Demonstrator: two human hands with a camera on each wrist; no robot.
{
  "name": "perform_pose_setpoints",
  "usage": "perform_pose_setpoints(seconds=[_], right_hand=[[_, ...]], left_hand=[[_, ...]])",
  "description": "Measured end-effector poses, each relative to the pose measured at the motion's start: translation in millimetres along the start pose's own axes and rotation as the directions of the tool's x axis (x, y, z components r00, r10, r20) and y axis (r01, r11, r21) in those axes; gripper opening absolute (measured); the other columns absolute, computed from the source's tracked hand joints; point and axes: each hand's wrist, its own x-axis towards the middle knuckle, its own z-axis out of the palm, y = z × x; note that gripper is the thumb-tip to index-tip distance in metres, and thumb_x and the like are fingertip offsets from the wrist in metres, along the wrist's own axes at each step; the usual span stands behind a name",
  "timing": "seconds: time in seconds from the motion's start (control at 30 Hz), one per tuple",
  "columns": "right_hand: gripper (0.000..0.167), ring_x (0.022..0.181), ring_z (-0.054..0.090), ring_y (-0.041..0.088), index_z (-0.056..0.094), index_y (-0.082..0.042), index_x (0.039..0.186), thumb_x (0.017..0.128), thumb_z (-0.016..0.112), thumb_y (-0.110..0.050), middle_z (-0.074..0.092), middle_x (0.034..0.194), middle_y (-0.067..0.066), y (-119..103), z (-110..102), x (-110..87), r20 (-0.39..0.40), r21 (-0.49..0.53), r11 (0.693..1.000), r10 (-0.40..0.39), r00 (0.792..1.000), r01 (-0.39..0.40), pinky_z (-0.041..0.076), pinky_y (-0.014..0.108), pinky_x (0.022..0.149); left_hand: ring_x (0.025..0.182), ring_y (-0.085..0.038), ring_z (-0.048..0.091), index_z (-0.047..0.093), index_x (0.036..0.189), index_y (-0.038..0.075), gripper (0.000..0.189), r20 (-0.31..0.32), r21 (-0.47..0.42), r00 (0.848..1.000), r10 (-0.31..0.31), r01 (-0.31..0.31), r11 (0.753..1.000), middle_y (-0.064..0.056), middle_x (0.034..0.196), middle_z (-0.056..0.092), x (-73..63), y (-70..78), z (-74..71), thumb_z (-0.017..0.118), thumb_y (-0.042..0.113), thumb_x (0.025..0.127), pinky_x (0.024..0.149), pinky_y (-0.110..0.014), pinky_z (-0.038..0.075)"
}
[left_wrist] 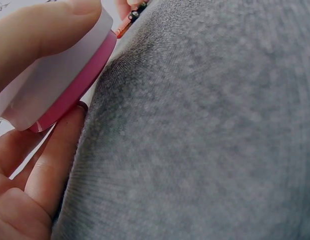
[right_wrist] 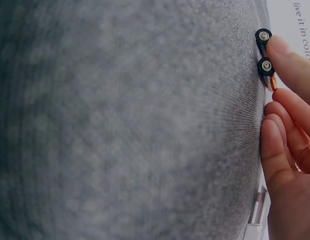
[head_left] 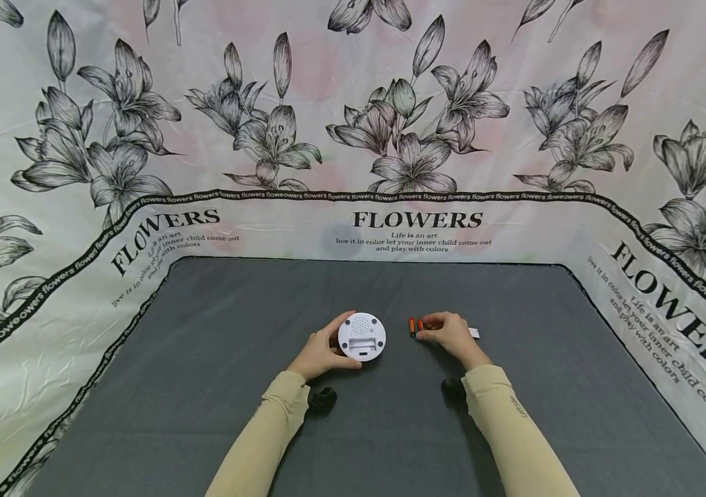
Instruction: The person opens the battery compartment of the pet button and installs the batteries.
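My left hand (head_left: 324, 351) grips a round white device (head_left: 361, 324) by its left side, thumb along the lower edge. The device's underside faces up, showing speaker holes and an uncovered battery compartment (head_left: 362, 345) with bare slots. In the left wrist view a pink band (left_wrist: 77, 97) runs round its lower edge. To the right, my right hand (head_left: 452, 337) pinches one orange-and-black battery (head_left: 419, 326) between thumb and forefinger. A second battery (head_left: 412, 327) stands close on its left. In the right wrist view, the black ends of both batteries show.
A small white piece (head_left: 475, 333) lies on the dark grey cloth (head_left: 266, 304), partly behind my right hand. A white border printed with flowers and lettering (head_left: 415, 231) surrounds the grey area. Dark rounded objects (head_left: 323, 400) sit at both wrists.
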Motion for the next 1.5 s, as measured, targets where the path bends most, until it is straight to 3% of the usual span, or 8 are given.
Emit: perform_pose_setpoints(seconds=[0.5,0.77,0.93,1.1,1.3,1.5], right_hand=[[0.014,0.071,0.056,0.020,0.072,0.000,0.090,0.079,0.071,-0.008,0.066,0.082,0.007,-2.0,-0.1,-2.4,-0.038,-0.036,0.999,0.033,0.999,-0.034,0.046,0.032,0.062],[0.018,0.071,0.055,0.020,0.071,-0.002,0.095,0.080,0.070,-0.012,0.065,0.088,0.009,-1.6,1.2,-6.2,-0.072,0.104,0.993,0.054,0.996,-0.046,0.044,0.031,0.061],[0.018,0.074,0.055,0.019,0.071,-0.002,0.096,0.080,0.072,-0.011,0.066,0.090,0.009,-10.4,3.9,-4.6,-0.039,0.222,0.975,-0.021,0.999,0.029,0.045,0.028,0.063],[0.018,0.076,0.057,0.020,0.070,0.003,0.097,0.080,0.072,-0.005,0.067,0.088,0.011,-36.7,3.4,-9.1,0.036,0.301,0.948,-0.120,0.992,0.103,0.045,0.027,0.066],[0.021,0.077,0.057,0.024,0.067,0.009,0.100,0.083,0.068,-0.002,0.064,0.092,0.017,-74.6,-2.0,-23.7,0.099,0.316,0.939,-0.173,0.980,0.133,0.046,0.028,0.067],[0.020,0.082,0.057,0.029,0.067,0.008,0.100,0.083,0.068,-0.002,0.063,0.096,0.019,-85.5,1.4,-26.8,0.153,0.339,0.924,-0.237,0.959,0.174,0.047,0.030,0.071]], left_hand=[[0.101,-0.017,0.055,0.033,0.144,0.018,0.095,-0.016,0.032,1.000,-0.005,0.006,0.999,-0.009,0.122,0.054,-0.9,3.3,1.1,0.083,0.002,0.066,0.081,-0.037,0.049],[0.102,-0.019,0.054,0.032,0.145,0.018,0.095,-0.007,0.029,1.000,-0.015,0.016,0.999,-0.010,0.123,0.053,-2.2,5.1,1.0,0.083,0.002,0.066,0.081,-0.035,0.048],[0.101,-0.019,0.055,0.033,0.144,0.018,0.095,-0.010,0.013,1.000,-0.011,0.011,1.000,-0.010,0.122,0.054,-0.6,3.3,0.6,0.083,0.002,0.065,0.082,-0.041,0.048],[0.100,-0.018,0.055,0.034,0.144,0.018,0.094,-0.020,0.017,1.000,-0.009,0.009,1.000,-0.009,0.120,0.055,0.5,1.6,0.4,0.084,0.002,0.065,0.082,-0.041,0.048],[0.102,-0.018,0.055,0.033,0.144,0.017,0.094,-0.016,0.014,1.000,-0.018,0.018,1.000,-0.009,0.122,0.054,0.3,2.2,0.6,0.083,0.003,0.066,0.083,-0.040,0.048],[0.103,-0.020,0.054,0.030,0.145,0.015,0.094,-0.010,0.010,1.000,-0.026,0.026,1.000,-0.010,0.124,0.053,-0.8,4.0,1.0,0.081,0.001,0.068,0.084,-0.044,0.047]])
